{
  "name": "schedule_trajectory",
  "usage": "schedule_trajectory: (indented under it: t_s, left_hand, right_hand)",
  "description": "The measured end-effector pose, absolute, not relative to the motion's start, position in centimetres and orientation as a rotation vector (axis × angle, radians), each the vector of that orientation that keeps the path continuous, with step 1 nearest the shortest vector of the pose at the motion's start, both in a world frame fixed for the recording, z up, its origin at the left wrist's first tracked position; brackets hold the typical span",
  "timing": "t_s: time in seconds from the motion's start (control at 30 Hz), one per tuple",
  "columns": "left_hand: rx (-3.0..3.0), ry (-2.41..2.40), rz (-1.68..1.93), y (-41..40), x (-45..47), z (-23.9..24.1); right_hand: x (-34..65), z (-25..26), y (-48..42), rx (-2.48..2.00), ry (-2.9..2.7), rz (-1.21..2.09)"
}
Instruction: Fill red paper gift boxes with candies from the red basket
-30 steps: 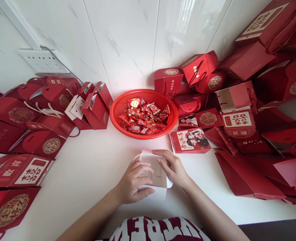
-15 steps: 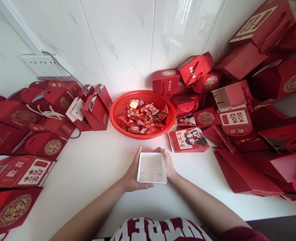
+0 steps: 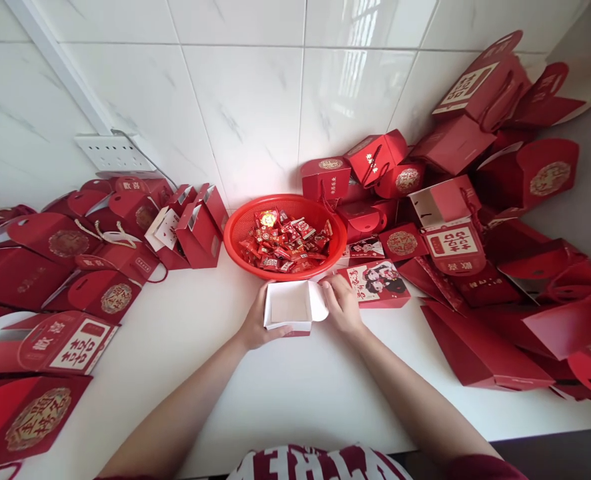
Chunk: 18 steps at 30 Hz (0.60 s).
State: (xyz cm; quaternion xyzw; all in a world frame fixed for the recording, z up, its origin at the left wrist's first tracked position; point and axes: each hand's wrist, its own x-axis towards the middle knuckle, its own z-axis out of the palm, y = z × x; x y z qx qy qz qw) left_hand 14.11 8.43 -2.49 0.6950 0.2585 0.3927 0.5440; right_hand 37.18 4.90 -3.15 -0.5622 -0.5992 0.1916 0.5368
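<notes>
A small candy box (image 3: pixel 290 307), white inside and red outside, is held by my left hand (image 3: pixel 255 323), its thumb along the near side and fingers around the left. Its top faces me and nothing lies inside. A white flap sticks out at the box's right edge, and my right hand (image 3: pixel 343 303) pinches that flap with the thumb on top. Just beyond the box stands a red plastic basket (image 3: pixel 233 250) filled with wrapped candies (image 3: pixel 285 243). A red box with a printed couple (image 3: pixel 375 283) lies right beside my right hand.
Several red gift boxes (image 3: pixel 68 240) are piled on the left of the white table (image 3: pixel 185 400). Many more red boxes (image 3: pixel 495 333) are heaped on the right. A tiled wall (image 3: pixel 255 100) with a socket panel (image 3: pixel 113 153) rises behind.
My right hand has shifted from the box's right side to its flap, which now points outward to the right. The box has moved slightly left and tipped. The camera view has tilted up.
</notes>
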Motion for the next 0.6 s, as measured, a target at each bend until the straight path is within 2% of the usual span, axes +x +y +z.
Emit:
schedule_trajectory:
  t_s: [0.17, 0.23, 0.3, 0.37, 0.47, 0.6]
  left_hand:
    - [1.601, 0.540, 0.879, 8.5, 13.9, -2.3]
    - [1.650, 0.560, 0.889, 8.7, 13.8, -2.7]
    - [1.700, 0.571, 0.896, 8.9, 13.6, -3.1]
    - [1.721, 0.569, 0.888, 9.1, 13.5, -3.4]
    - [1.722, 0.554, 0.883, 9.2, 13.4, -3.6]
    - [1.701, 0.543, 0.876, 9.1, 13.3, -3.8]
  right_hand:
    - [38.8, 1.4, 5.7, -1.211, -1.567, 0.001]
    - [39.1, 3.7, 7.2, -1.332, -1.679, -0.024]
    - [39.2, 5.8, 9.2, -1.562, -1.927, 0.137]
    - [38.9, 7.3, 11.6, -1.678, -2.238, 0.442]
    - [37.7, 7.9, 14.9, -1.578, -2.494, 0.729]
    - [35.9, 6.6, 17.8, -1.470, -2.605, 0.840]
